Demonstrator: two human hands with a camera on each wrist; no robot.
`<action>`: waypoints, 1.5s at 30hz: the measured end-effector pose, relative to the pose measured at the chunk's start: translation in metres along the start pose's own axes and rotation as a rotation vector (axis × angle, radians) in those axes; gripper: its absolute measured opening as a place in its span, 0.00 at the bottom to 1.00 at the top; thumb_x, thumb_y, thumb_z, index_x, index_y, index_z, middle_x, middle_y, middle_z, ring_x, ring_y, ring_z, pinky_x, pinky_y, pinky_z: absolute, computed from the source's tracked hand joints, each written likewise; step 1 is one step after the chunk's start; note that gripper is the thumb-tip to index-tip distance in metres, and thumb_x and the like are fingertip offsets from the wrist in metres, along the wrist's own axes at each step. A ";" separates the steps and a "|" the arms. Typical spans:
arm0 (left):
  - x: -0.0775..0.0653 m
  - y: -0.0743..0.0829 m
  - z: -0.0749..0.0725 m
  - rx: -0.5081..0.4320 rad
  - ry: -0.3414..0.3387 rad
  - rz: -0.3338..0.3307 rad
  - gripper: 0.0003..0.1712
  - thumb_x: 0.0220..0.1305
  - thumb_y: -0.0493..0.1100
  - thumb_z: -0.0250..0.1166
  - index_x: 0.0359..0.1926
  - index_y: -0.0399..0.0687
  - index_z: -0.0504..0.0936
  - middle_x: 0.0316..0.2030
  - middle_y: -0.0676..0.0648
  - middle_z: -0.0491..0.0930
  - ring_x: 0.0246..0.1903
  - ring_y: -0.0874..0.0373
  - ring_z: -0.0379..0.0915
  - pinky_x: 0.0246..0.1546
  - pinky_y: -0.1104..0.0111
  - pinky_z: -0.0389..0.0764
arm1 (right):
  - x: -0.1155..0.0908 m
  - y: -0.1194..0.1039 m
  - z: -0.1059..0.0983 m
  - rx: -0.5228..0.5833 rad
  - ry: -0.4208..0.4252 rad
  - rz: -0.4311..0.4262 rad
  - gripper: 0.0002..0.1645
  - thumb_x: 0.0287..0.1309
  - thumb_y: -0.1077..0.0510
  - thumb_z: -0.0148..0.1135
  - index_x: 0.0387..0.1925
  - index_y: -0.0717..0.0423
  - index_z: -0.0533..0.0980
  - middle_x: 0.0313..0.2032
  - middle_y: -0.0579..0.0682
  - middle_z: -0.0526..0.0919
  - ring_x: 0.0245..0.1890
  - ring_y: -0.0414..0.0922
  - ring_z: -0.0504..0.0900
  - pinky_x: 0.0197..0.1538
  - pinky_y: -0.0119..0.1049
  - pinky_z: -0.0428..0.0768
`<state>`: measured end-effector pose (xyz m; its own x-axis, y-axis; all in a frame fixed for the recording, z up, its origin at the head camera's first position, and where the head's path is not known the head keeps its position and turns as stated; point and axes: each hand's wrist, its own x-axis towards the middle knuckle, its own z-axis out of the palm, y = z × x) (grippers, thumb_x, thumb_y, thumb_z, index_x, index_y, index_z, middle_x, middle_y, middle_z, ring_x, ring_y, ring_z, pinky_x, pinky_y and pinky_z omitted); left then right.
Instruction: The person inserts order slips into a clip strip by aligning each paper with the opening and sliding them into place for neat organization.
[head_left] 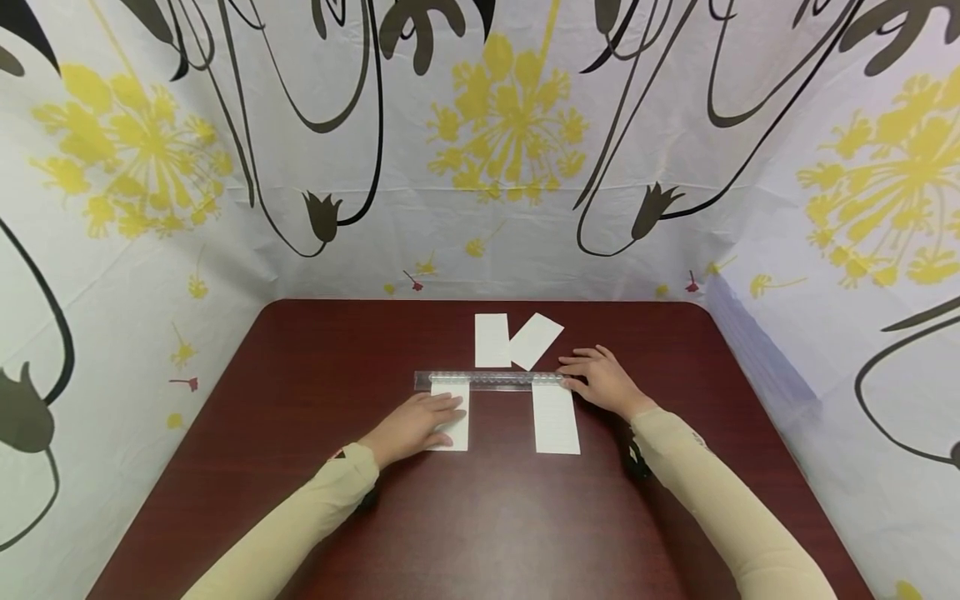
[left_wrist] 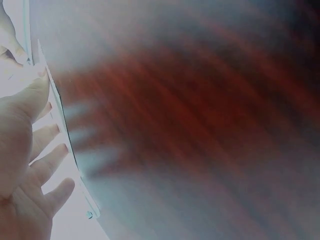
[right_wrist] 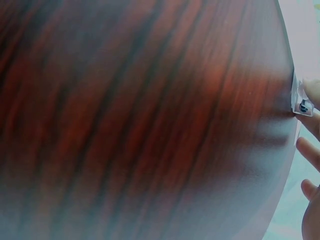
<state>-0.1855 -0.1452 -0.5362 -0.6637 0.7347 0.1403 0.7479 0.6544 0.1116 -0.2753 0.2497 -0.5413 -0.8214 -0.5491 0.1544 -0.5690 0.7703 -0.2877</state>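
A clear ruler [head_left: 501, 381] lies crosswise over the top ends of two white paper slips, the left slip [head_left: 459, 437] and the lined right slip [head_left: 556, 425]. My left hand [head_left: 414, 427] rests flat on the left slip, its fingers spread below the ruler. In the left wrist view those fingers [left_wrist: 47, 167] look extended. My right hand [head_left: 606, 382] holds the ruler's right end between thumb and index finger. The right wrist view shows the ruler's end [right_wrist: 303, 102] at that thumb, with the other fingers spread apart.
Beyond the ruler lie two more white slips, one straight [head_left: 492, 340] and one tilted [head_left: 536, 341]. The dark red table [head_left: 495, 533] has rounded far corners. Patterned white cloth [head_left: 480, 242] hangs behind it and at both sides.
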 end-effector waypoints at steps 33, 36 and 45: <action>0.009 0.008 0.002 0.004 -0.039 0.030 0.32 0.65 0.58 0.62 0.66 0.48 0.75 0.68 0.44 0.73 0.69 0.48 0.68 0.69 0.52 0.69 | 0.001 -0.002 0.001 -0.010 -0.019 -0.013 0.19 0.66 0.47 0.61 0.55 0.46 0.82 0.63 0.49 0.80 0.69 0.56 0.70 0.74 0.65 0.53; 0.010 0.008 0.002 0.010 -0.031 0.031 0.32 0.65 0.58 0.62 0.66 0.49 0.75 0.68 0.45 0.73 0.69 0.48 0.69 0.69 0.52 0.69 | 0.001 -0.002 0.001 -0.015 -0.015 -0.015 0.19 0.66 0.48 0.61 0.55 0.46 0.82 0.63 0.49 0.80 0.68 0.56 0.70 0.74 0.65 0.53; 0.014 0.008 0.001 0.038 -0.049 0.031 0.33 0.65 0.60 0.61 0.66 0.50 0.75 0.68 0.46 0.72 0.69 0.50 0.68 0.69 0.53 0.69 | 0.001 -0.001 0.000 -0.016 -0.006 -0.012 0.18 0.66 0.49 0.62 0.55 0.47 0.82 0.63 0.51 0.80 0.68 0.58 0.70 0.73 0.65 0.53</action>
<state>-0.1888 -0.1294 -0.5343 -0.6407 0.7620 0.0946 0.7678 0.6369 0.0699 -0.2754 0.2482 -0.5408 -0.8141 -0.5604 0.1525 -0.5797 0.7684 -0.2709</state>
